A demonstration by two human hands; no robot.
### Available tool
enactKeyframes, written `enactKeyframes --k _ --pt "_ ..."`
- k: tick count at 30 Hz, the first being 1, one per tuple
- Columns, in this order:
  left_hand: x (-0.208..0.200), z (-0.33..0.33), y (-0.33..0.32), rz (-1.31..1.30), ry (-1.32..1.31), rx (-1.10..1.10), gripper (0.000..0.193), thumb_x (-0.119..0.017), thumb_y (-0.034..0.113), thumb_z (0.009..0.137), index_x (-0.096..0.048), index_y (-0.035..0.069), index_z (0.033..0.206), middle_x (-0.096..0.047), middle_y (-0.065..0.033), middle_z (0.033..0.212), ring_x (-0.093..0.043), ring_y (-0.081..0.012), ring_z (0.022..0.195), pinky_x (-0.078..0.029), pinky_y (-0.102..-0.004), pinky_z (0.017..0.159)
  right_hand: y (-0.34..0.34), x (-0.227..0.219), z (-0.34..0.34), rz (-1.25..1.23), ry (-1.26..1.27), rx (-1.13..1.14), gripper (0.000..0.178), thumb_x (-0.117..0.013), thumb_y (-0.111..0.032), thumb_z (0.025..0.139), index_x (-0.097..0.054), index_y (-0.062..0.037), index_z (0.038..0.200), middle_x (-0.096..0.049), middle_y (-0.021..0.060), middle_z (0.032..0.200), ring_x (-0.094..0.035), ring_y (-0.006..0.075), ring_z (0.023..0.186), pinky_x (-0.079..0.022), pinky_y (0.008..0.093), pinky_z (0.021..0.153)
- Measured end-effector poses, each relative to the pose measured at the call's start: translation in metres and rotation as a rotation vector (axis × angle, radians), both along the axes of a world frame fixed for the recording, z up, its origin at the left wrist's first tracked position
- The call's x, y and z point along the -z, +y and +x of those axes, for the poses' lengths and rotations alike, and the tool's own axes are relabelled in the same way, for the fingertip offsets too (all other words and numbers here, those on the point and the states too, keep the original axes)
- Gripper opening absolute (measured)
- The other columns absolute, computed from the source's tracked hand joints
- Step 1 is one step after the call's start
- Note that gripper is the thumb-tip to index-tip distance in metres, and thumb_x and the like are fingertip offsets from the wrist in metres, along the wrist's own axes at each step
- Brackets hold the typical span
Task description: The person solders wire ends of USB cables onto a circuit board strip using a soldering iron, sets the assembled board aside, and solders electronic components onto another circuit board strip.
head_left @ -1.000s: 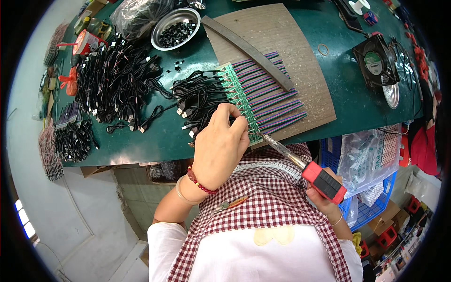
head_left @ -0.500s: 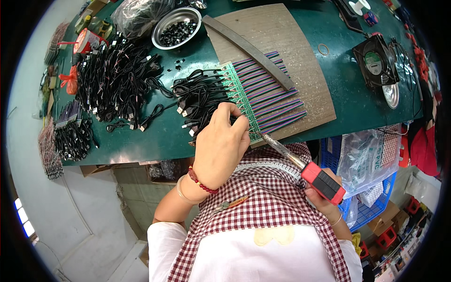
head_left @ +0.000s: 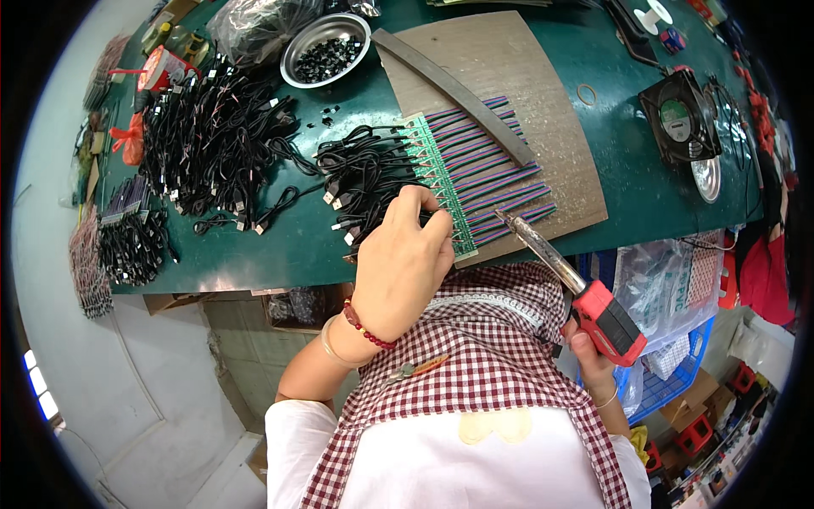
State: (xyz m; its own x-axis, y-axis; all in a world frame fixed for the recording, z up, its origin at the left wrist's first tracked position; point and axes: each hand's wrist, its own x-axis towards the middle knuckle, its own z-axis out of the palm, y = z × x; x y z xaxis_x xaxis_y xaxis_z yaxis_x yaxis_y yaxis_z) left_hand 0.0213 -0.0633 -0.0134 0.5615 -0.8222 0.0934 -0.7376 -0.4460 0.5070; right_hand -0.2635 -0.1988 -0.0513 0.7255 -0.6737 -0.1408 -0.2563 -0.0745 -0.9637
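Gripped by the right hand (head_left: 593, 361), the soldering iron (head_left: 555, 262) has been drawn off the green circuit strip (head_left: 443, 191) on the brown board (head_left: 564, 153), apparently ending contact; finger closure at the left hand (head_left: 401, 254) cannot be told.

Green worktop (head_left: 246, 260), bearing directly: flat brown wooden board (head_left: 555, 110), ctr; round silver metal bowl (head_left: 365, 44), rear, L of bd; lge tangled blk cable pile (head_left: 203, 144), L; smaller blk cable bundle (head_left: 360, 161), adj. bd; square blk fan (head_left: 678, 123), R.
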Motion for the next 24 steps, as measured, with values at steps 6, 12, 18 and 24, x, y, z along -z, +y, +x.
enactKeyframes --k 6,12,18,24 --pt "0.001 -0.006 0.002 -0.013 -0.066 -0.048 0.013 -0.067 0.002 0.074 -0.056 0.003 0.082 -0.054 -0.0084 0.104 -0.061 -0.0237 0.075 -0.051 -0.0351 0.06 0.001 -0.015 0.036 0.128 -0.232 0.012 0.043 -0.059 -0.027 0.095 -0.047 0.0021 0.123 -0.05 0.0044 0.071 -0.042 0.0115 0.058 -0.038 0.028 0.055" --pt "-0.011 -0.001 0.019 -0.275 -0.019 -0.215 0.023 -0.071 0.002 0.074 -0.058 0.002 0.093 -0.056 -0.0105 0.105 -0.061 -0.0278 0.086 -0.051 -0.0343 0.071 -0.008 -0.015 0.061 0.101 -0.434 0.044 0.037 -0.054 -0.023 0.096 -0.045 0.003 0.12 -0.049 0.0045 0.067 -0.041 0.0096 0.054 -0.037 0.0256 0.051" --pt "0.027 0.091 0.089 -0.002 -0.32 -0.426 0.013 -0.064 0.002 0.08 -0.057 0.004 0.091 -0.055 -0.0098 0.097 -0.054 -0.0299 0.092 -0.046 -0.0387 0.076 -0.019 -0.017 0.067 0.106 -0.439 0.059 0.033 -0.05 -0.021 0.098 -0.044 0.0022 0.121 -0.046 0.0035 0.066 -0.04 0.0088 0.053 -0.037 0.0242 0.051" --pt "0.028 0.11 0.113 0.0 -0.194 -0.314 0.013 -0.064 0.007 0.084 -0.051 0.005 0.087 -0.056 -0.0118 0.082 -0.056 -0.0326 0.077 -0.046 -0.0402 0.068 -0.021 -0.02 0.071 0.112 -0.512 0.036 0.032 -0.048 -0.021 0.098 -0.043 0.0017 0.121 -0.046 0.0041 0.067 -0.039 0.0084 0.054 -0.037 0.0237 0.051"
